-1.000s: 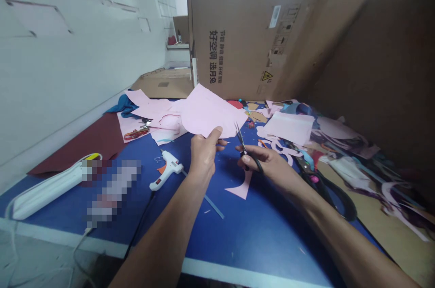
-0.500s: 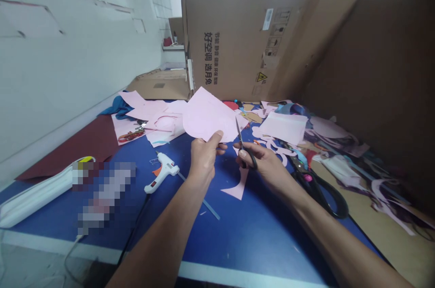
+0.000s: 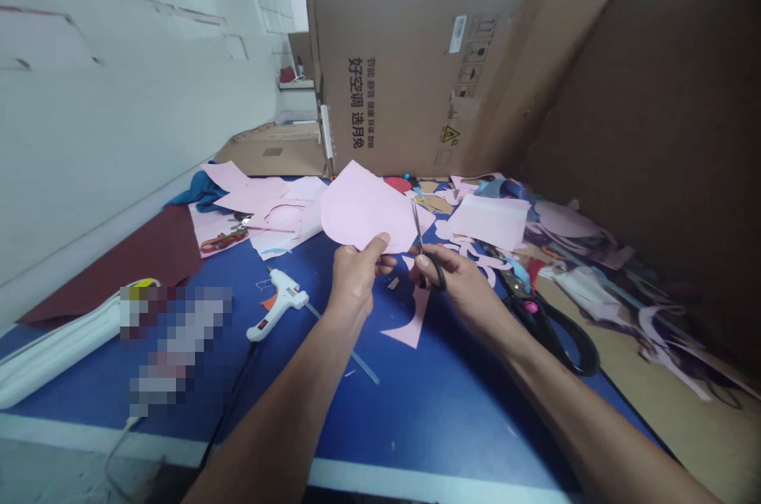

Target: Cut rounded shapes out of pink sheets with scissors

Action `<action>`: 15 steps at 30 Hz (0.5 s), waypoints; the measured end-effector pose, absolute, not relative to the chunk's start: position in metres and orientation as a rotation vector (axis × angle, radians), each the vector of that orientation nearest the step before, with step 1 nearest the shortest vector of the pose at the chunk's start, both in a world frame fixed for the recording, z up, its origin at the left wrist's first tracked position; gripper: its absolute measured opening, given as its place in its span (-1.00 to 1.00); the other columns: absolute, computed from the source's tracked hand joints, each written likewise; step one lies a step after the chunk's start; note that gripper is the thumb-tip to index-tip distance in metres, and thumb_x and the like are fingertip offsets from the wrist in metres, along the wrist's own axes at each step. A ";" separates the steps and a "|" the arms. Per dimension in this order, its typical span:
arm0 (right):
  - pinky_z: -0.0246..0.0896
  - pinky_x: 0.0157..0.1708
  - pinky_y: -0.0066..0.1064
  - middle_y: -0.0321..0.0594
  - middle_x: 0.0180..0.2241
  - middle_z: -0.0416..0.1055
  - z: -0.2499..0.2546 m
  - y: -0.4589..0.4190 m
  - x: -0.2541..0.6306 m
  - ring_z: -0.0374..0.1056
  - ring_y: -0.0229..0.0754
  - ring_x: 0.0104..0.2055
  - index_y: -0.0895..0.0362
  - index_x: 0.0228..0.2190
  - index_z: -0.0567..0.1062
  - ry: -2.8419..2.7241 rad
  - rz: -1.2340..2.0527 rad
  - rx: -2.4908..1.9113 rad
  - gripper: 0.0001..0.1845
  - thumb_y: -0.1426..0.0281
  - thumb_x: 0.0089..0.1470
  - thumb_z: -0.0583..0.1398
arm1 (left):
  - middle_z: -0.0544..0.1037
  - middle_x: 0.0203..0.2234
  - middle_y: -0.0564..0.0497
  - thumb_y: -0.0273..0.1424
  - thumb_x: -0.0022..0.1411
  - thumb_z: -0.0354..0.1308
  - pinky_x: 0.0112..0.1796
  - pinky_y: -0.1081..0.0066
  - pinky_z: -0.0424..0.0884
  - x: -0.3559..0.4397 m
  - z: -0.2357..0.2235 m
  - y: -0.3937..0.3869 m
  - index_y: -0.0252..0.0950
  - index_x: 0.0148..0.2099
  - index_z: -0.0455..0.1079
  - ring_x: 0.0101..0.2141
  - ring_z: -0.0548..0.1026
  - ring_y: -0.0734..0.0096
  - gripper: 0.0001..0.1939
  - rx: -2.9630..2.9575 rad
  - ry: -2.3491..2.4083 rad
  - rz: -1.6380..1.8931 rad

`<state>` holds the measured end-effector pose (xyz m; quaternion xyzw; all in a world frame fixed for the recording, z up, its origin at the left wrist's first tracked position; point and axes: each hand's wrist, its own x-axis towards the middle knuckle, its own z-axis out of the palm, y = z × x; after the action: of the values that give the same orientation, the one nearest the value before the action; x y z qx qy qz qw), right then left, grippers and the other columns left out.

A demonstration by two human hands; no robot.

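Note:
Between thumb and fingers, my left hand (image 3: 357,274) pinches the lower edge of a pink paper sheet (image 3: 372,207) with a rounded left side and a pointed top. My right hand (image 3: 455,274) is closed on the handles of small black-handled scissors (image 3: 437,270). Their blades point upward at the right edge of the sheet; whether they touch it I cannot tell. Below the scissors a curved pink offcut (image 3: 410,326) lies on the blue tabletop (image 3: 428,409). A tiny scrap (image 3: 393,283) shows just right of my left fingers.
A white glue gun (image 3: 277,302) with a glue stick in it lies at left. Large black-handled scissors (image 3: 559,334) rest at right near heaped paper scraps (image 3: 618,290). Pink sheets (image 3: 285,207) lie at back left. A cardboard box (image 3: 410,76) stands behind.
A tiny scrap now shows between my hands, below the sheet. Both hands keep their grips and have barely moved. The surroundings have shifted slightly left in view.

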<state>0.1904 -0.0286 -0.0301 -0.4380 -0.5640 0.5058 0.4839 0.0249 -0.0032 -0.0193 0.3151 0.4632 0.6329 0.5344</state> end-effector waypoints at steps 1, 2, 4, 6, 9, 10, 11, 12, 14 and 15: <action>0.22 -0.31 -0.33 -0.29 -0.41 0.49 -0.030 -0.028 0.190 0.35 -0.15 -0.33 0.10 -0.11 0.63 -1.365 1.234 -1.067 -0.48 -0.03 0.07 0.39 | 0.63 -0.48 -0.11 -0.32 -0.02 0.45 -0.59 0.51 0.36 0.025 -0.020 -0.003 -0.43 -0.29 0.57 -0.61 0.49 0.48 -0.71 0.754 1.105 1.509; 0.21 -0.32 -0.33 -0.30 -0.43 0.48 -0.031 -0.028 0.189 0.34 -0.15 -0.35 0.11 -0.12 0.63 -1.355 1.237 -1.069 -0.47 -0.03 0.05 0.40 | 0.64 -0.47 -0.11 -0.31 -0.02 0.45 -0.59 0.51 0.36 0.025 -0.020 -0.003 -0.43 -0.29 0.58 -0.60 0.49 0.48 -0.70 0.758 1.106 1.509; 0.21 -0.34 -0.33 -0.31 -0.46 0.46 -0.031 -0.027 0.187 0.32 -0.17 -0.39 0.12 -0.13 0.64 -1.325 1.251 -1.075 -0.44 -0.04 0.01 0.42 | 0.64 -0.47 -0.12 -0.29 -0.02 0.45 -0.59 0.51 0.36 0.024 -0.022 -0.002 -0.43 -0.29 0.58 -0.60 0.49 0.48 -0.69 0.766 1.109 1.509; 0.20 -0.37 -0.33 -0.31 -0.48 0.45 -0.031 -0.027 0.185 0.31 -0.18 -0.41 0.13 -0.13 0.64 -1.290 1.267 -1.082 -0.41 -0.04 -0.04 0.45 | 0.64 -0.46 -0.12 -0.28 -0.02 0.45 -0.58 0.50 0.37 0.023 -0.023 -0.002 -0.44 -0.29 0.58 -0.60 0.49 0.48 -0.68 0.769 1.112 1.508; 0.20 -0.38 -0.34 -0.32 -0.49 0.45 -0.031 -0.028 0.184 0.31 -0.19 -0.43 0.14 -0.13 0.65 -1.264 1.283 -1.093 -0.39 -0.04 -0.08 0.46 | 0.64 -0.45 -0.13 -0.29 -0.03 0.45 -0.57 0.50 0.37 0.023 -0.025 -0.001 -0.43 -0.28 0.58 -0.59 0.49 0.48 -0.68 0.771 1.117 1.511; 0.20 -0.38 -0.34 -0.32 -0.49 0.45 -0.030 -0.028 0.184 0.31 -0.19 -0.43 0.14 -0.13 0.66 -1.260 1.286 -1.095 -0.39 -0.04 -0.08 0.47 | 0.64 -0.45 -0.13 -0.29 -0.03 0.46 -0.58 0.49 0.37 0.023 -0.025 -0.001 -0.43 -0.28 0.58 -0.59 0.49 0.48 -0.67 0.770 1.117 1.512; 0.20 -0.38 -0.34 -0.32 -0.49 0.45 -0.030 -0.028 0.184 0.31 -0.19 -0.43 0.14 -0.14 0.66 -1.257 1.289 -1.095 -0.39 -0.04 -0.09 0.47 | 0.64 -0.45 -0.13 -0.29 -0.03 0.46 -0.58 0.49 0.37 0.023 -0.025 0.000 -0.43 -0.28 0.58 -0.60 0.49 0.48 -0.67 0.767 1.117 1.511; 0.20 -0.38 -0.35 -0.32 -0.50 0.45 -0.031 -0.028 0.184 0.31 -0.20 -0.43 0.15 -0.15 0.66 -1.253 1.290 -1.094 -0.39 -0.04 -0.09 0.47 | 0.64 -0.46 -0.12 -0.30 -0.03 0.46 -0.58 0.49 0.36 0.023 -0.024 0.000 -0.44 -0.27 0.58 -0.60 0.49 0.48 -0.67 0.762 1.120 1.510; 0.20 -0.39 -0.35 -0.32 -0.50 0.45 -0.031 -0.028 0.184 0.31 -0.20 -0.44 0.15 -0.16 0.66 -1.248 1.290 -1.084 -0.39 -0.04 -0.10 0.47 | 0.63 -0.47 -0.12 -0.31 -0.04 0.46 -0.59 0.50 0.36 0.024 -0.023 0.000 -0.44 -0.28 0.57 -0.61 0.49 0.48 -0.68 0.749 1.125 1.505; 0.20 -0.40 -0.35 -0.32 -0.50 0.45 -0.031 -0.027 0.184 0.31 -0.21 -0.44 0.15 -0.16 0.66 -1.247 1.290 -1.078 -0.39 -0.04 -0.09 0.47 | 0.63 -0.48 -0.11 -0.32 -0.04 0.46 -0.59 0.50 0.36 0.024 -0.022 0.000 -0.45 -0.29 0.56 -0.61 0.49 0.48 -0.68 0.741 1.128 1.504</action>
<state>0.1843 -0.0275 -0.0314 -0.4457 -0.5156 0.5337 0.5006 0.0236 -0.0002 -0.0225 0.3104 0.4728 0.6305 0.5315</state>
